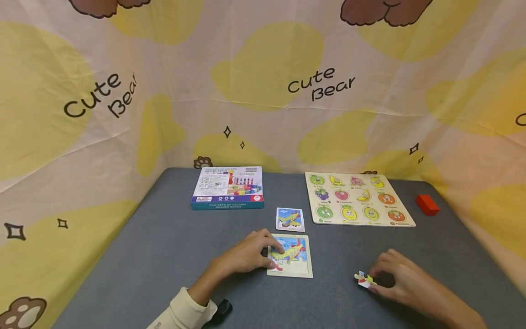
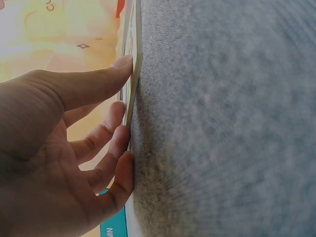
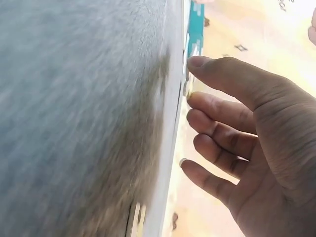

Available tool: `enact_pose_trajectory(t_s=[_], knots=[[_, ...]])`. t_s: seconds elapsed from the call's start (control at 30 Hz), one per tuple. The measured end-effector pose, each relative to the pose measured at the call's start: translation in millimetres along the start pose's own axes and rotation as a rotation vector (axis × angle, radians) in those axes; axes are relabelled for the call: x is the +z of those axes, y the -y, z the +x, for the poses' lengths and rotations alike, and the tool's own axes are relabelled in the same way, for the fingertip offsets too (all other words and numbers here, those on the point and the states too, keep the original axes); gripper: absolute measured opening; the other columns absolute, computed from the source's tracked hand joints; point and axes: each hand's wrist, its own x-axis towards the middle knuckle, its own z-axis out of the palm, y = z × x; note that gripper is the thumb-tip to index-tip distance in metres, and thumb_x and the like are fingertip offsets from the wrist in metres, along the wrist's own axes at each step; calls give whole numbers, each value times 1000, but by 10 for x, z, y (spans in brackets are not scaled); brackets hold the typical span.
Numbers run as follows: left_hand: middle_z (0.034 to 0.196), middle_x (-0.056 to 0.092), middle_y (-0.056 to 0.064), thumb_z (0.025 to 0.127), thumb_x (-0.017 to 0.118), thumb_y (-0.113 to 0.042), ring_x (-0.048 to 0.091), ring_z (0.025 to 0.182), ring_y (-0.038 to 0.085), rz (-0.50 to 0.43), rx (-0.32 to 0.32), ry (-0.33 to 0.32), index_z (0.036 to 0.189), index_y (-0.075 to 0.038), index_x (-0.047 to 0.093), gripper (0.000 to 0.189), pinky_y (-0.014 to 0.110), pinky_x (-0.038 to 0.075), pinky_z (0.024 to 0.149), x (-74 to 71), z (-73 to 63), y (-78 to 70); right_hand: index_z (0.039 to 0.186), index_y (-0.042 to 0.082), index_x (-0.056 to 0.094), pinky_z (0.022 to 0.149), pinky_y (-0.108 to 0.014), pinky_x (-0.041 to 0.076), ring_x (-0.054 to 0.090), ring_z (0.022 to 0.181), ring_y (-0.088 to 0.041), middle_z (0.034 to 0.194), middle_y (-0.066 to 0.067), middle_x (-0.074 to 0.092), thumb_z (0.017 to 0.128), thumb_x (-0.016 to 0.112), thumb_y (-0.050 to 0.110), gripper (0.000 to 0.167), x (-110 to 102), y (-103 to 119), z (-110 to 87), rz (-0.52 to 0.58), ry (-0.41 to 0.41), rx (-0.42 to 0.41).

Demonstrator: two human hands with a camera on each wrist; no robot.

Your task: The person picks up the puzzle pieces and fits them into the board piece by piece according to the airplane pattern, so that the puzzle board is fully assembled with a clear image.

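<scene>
A jigsaw puzzle tray (image 1: 304, 271) with a yellow airplane picture lies on the table, part of its lower area bare. My left hand (image 1: 248, 253) rests at the tray's left side, thumb on the lower left corner by a red and white piece and fingers over the picture. In the left wrist view the thumb (image 2: 94, 86) lies on the tray's thin edge. To the right, my right hand (image 1: 398, 278) pinches a small jigsaw piece (image 1: 363, 280) between thumb and index finger, low over the table. Behind the tray lies a matching airplane picture card (image 1: 290, 220).
A beaded-box game carton (image 1: 227, 188) lies at the back left. At the back right is a wooden fruit puzzle board (image 1: 357, 199), with a red block (image 1: 427, 204) beside it. A black object (image 1: 223, 309) sits by the left cuff. Printed cloth hangs around the table.
</scene>
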Motion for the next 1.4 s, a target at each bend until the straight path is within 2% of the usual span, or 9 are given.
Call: enact_pose_trajectory(t_s=[0.2,0.43,0.73,1.13,1.4], knots=[[122,58,-3,92,85,-20,47,111,18,8,3,-3,121,-24,80,30,38,42,93,6,3,5,90,37,72,76,-15,41,48,91,2,94,27,56,78,95,33,26,47,101,227,17,60,-5],[121,58,-3,92,85,-20,47,111,18,6,4,-2,121,-24,80,30,36,42,92,15,3,15,90,34,73,75,-18,45,48,93,1,94,25,56,80,93,31,22,134,220,501,17,106,-40],[121,58,-3,92,85,-20,47,110,18,4,2,0,121,-24,80,30,37,42,91,6,-7,3,96,27,78,78,-26,51,50,94,-1,98,19,59,87,87,35,15,252,371,857,30,289,38],[122,58,-3,93,84,-21,48,112,18,-1,-9,5,122,-25,80,29,38,42,93,8,6,3,97,22,80,79,-26,50,49,93,-3,97,14,59,89,86,37,19,435,549,1166,35,304,-48],[120,59,-2,92,84,-20,49,110,19,-6,2,1,120,-24,80,28,39,42,92,-6,-9,-10,95,20,80,84,-29,53,53,95,-5,99,12,65,88,87,34,18,543,641,1290,28,315,-99]])
